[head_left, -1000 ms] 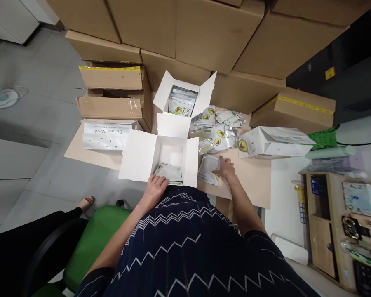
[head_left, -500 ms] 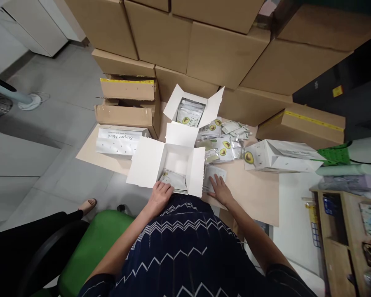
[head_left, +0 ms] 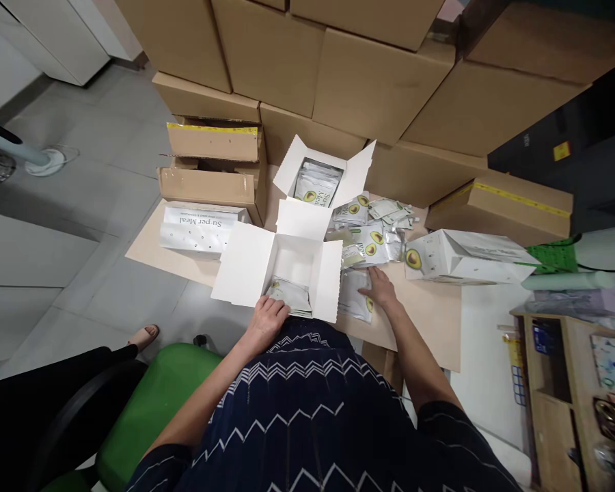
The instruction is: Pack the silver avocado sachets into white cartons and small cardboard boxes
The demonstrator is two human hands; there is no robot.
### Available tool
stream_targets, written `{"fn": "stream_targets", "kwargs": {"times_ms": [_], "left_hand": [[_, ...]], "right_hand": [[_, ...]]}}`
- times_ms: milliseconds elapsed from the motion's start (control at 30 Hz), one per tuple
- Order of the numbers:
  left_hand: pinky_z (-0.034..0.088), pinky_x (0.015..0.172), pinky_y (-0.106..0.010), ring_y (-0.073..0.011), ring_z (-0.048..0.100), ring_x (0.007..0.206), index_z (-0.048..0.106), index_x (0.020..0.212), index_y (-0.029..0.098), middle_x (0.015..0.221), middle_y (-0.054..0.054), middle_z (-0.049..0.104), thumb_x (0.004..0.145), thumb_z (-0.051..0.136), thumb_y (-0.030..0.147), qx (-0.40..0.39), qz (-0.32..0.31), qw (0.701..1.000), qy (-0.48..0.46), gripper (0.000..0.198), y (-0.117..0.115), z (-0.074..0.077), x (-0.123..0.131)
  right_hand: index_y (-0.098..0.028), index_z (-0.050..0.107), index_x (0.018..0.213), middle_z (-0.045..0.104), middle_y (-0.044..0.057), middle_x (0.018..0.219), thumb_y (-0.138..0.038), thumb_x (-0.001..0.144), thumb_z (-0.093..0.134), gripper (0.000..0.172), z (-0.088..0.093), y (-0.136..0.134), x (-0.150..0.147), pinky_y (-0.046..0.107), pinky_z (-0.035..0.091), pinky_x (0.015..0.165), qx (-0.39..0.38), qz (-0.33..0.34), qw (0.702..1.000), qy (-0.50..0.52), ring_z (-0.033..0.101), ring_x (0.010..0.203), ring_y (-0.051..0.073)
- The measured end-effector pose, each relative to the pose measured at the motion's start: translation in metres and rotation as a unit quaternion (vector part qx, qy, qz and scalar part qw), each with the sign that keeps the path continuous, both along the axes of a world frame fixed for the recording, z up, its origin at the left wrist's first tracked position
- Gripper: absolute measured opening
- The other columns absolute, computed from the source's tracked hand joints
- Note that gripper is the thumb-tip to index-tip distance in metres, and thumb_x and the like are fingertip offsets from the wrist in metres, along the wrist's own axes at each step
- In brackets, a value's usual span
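An open white carton [head_left: 243,263] stands in front of me with its flaps spread and several flat pouches [head_left: 290,295] lying at its near end. My left hand [head_left: 269,320] is closed over the carton's near edge, fingers curled beside those pouches. To the carton's right, my right hand [head_left: 382,290] rests at the right side of a single white pouch [head_left: 353,301] with an avocado print. Its thumb lies on the pouch and its fingers are apart, stretched towards a pile of avocado-printed pouches [head_left: 372,239].
A second open white carton [head_left: 356,178], filled with upright pouches, stands behind. White cartons lie at left [head_left: 199,232] and right [head_left: 471,256]. Brown boxes [head_left: 369,82] are stacked along the back. A green chair [head_left: 154,410] and another person's foot [head_left: 144,336] are at left.
My right hand has shifted right and slightly away from me, from the middle of the single pouch to its right side. The avocado print now shows. My left hand stays on the carton.
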State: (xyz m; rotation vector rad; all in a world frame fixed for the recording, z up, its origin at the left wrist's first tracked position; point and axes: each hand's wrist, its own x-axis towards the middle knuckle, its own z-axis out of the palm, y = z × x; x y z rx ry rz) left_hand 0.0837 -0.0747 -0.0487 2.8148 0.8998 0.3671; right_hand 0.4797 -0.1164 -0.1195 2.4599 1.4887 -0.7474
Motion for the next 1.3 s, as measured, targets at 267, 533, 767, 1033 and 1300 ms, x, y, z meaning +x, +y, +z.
{"fn": "stream_targets", "kwargs": {"times_ms": [267,533,767,1033,1300], "left_hand": [[0.044,0.100,-0.044,-0.0200,0.060,0.092,0.064,0.106,0.020,0.101,-0.006,0.067,0.098,0.048,0.016,0.003,0.005,1.000,0.008,0.018,-0.002,-0.001,0.000],[0.047,0.102,-0.047,-0.0216,0.062,0.098,0.062,0.117,0.020,0.106,-0.009,0.067,0.097,0.050,0.018,-0.015,0.020,1.000,-0.015,0.023,-0.002,-0.007,0.001],[0.051,0.096,-0.045,-0.0223,0.062,0.096,0.062,0.117,0.018,0.106,-0.011,0.068,0.099,0.050,0.025,-0.001,0.029,0.999,-0.018,0.022,-0.002,-0.011,0.002],[0.049,0.095,-0.044,-0.0230,0.062,0.094,0.061,0.116,0.016,0.105,-0.011,0.067,0.098,0.052,0.025,0.025,0.047,0.999,-0.010,0.022,-0.006,-0.014,0.005],[0.048,0.097,-0.046,-0.0238,0.062,0.095,0.062,0.114,0.016,0.105,-0.011,0.066,0.097,0.054,0.024,-0.026,0.061,0.998,-0.005,0.021,-0.009,-0.013,0.008]], "right_hand": [[-0.012,0.067,0.110,0.072,0.014,0.108,-0.038,0.076,0.071,0.043,-0.003,0.002,0.004,0.035,0.050,0.088,-0.054,-0.079,0.978,0.185,0.067,0.097,0.027],[-0.026,0.066,0.082,0.072,0.005,0.081,-0.050,0.087,0.054,0.028,0.138,-0.013,0.002,0.039,0.053,0.073,0.041,-0.022,0.970,0.238,0.068,0.078,0.028],[-0.035,0.069,0.114,0.069,0.003,0.079,-0.052,0.094,0.051,0.032,0.274,-0.024,-0.041,0.040,0.052,0.065,0.324,0.001,0.943,0.079,0.064,0.069,0.026],[-0.025,0.063,0.131,0.073,0.006,0.107,-0.037,0.099,0.042,0.039,0.233,0.054,-0.130,0.038,0.051,0.081,0.276,0.160,0.924,0.210,0.067,0.093,0.026],[-0.018,0.064,0.116,0.071,0.012,0.108,-0.019,0.096,0.042,0.030,0.155,0.107,-0.176,0.032,0.045,0.079,0.010,0.310,0.931,0.192,0.064,0.097,0.025]]}}
